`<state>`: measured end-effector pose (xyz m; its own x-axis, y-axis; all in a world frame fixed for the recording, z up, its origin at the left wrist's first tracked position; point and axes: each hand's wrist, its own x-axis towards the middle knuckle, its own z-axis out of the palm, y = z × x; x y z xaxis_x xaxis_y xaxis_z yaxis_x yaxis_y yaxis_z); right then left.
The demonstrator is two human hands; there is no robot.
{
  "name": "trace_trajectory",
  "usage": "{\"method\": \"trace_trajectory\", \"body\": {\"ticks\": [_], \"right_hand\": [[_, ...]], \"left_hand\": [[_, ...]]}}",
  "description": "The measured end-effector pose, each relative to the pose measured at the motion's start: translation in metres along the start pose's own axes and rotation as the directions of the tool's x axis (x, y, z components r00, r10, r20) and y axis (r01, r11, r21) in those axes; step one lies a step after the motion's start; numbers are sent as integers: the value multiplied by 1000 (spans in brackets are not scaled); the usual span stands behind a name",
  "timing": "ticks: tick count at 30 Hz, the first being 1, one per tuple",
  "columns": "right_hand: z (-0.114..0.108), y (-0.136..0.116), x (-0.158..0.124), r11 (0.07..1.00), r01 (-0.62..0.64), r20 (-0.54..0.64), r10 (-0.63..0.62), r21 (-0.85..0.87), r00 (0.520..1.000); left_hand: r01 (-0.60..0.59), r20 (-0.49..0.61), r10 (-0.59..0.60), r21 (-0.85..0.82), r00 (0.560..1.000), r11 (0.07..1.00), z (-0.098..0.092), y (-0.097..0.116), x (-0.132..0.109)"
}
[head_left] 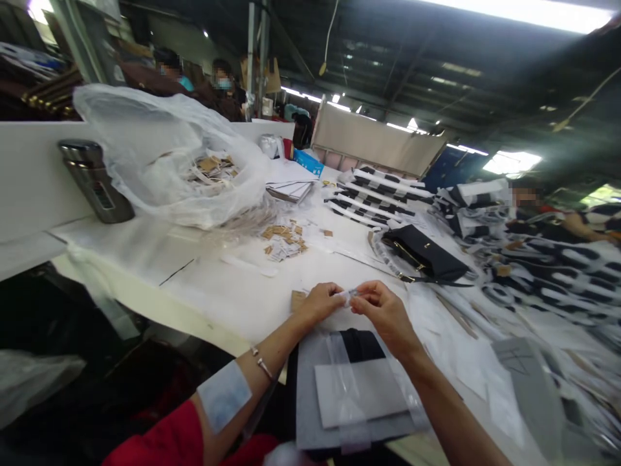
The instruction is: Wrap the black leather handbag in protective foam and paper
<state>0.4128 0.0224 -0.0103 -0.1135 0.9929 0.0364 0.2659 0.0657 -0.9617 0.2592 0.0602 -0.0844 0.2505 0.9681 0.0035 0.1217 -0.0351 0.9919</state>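
Close together over the white table (242, 291), both my hands pinch a small whitish, see-through piece (350, 295), perhaps plastic; its exact kind is too small to tell. My left hand (324, 301) has its fingers closed at the piece's left side. From the right, the thumb and fingertips of my right hand (382, 309) close on it. A brown card piece (297, 299) lies just beside my left hand. Below my hands, at the table's front edge, is a grey flat panel (310, 395) with a pale sheet (361, 391) and clear plastic over it.
A large clear plastic bag (160, 188) of small tags and a dark flask (97, 184) stand left. Loose brown and white tags (286, 241) lie ahead. A black handbag (427, 252) and wrapped black-and-white pieces (373, 197) lie right. Several people are in the background.
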Motion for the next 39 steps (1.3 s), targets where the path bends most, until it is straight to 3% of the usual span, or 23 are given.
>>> {"method": "trace_trajectory", "body": {"ticks": [5, 11, 22, 27, 29, 31, 34, 36, 39], "right_hand": [[-1, 20, 17, 984, -39, 4, 40, -172, 999], [1, 26, 25, 971, -146, -68, 135, -190, 988], [0, 27, 24, 933, -233, -68, 223, -276, 973], [-3, 29, 19, 806, -278, -123, 251, -523, 960], [-6, 30, 17, 690, -207, -164, 129, -693, 978], [-9, 29, 15, 558, -49, -129, -105, -829, 986], [-12, 27, 17, 348, 296, 143, -403, -890, 904], [-14, 26, 22, 261, 478, 341, -432, -839, 835], [-19, 21, 30, 287, 552, 484, -274, -783, 831]], "left_hand": [[5, -33, -2, 79, 999, 997, 1, 3, -2], [24, -65, -15, 153, 998, 988, 6, 1, -2], [-6, -38, 14, 206, 999, 979, 6, 7, -8], [26, -58, -16, 176, 998, 984, 7, -1, -3], [50, -73, -39, 152, 997, 987, 7, -3, -1], [73, -75, -65, 114, 995, 991, 7, -4, -1], [83, -75, -78, 58, 994, 995, 7, -3, -1], [75, -76, -72, 42, 995, 996, 6, -3, -2], [69, -65, -67, 34, 996, 997, 6, -5, -2]]}}
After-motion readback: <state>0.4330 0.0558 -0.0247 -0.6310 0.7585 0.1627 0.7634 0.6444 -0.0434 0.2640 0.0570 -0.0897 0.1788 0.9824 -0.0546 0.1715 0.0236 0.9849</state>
